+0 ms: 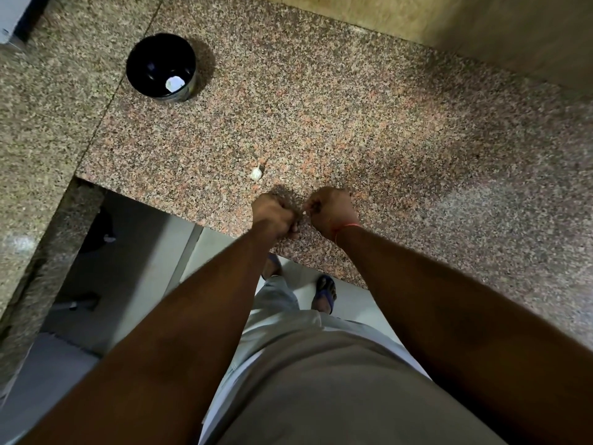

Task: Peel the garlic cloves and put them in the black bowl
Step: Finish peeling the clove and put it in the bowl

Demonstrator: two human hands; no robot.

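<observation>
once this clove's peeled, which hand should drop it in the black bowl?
Left, probably. The black bowl sits far left on the counter, on the left hand side; the right hand would have to cross over. Both hands are bunched around a small white clove, so the exact grip is unclear.

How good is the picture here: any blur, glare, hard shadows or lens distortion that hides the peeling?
Head view: wide-angle bend curves the granite counter edges; light is dim and warm, with a pale glare patch at right; the black bowl throws a soft shadow to its right; the left hand and right hand shade the spot between them, so the garlic clove shows only as a small white speck; the far left edge is smeared.
</observation>
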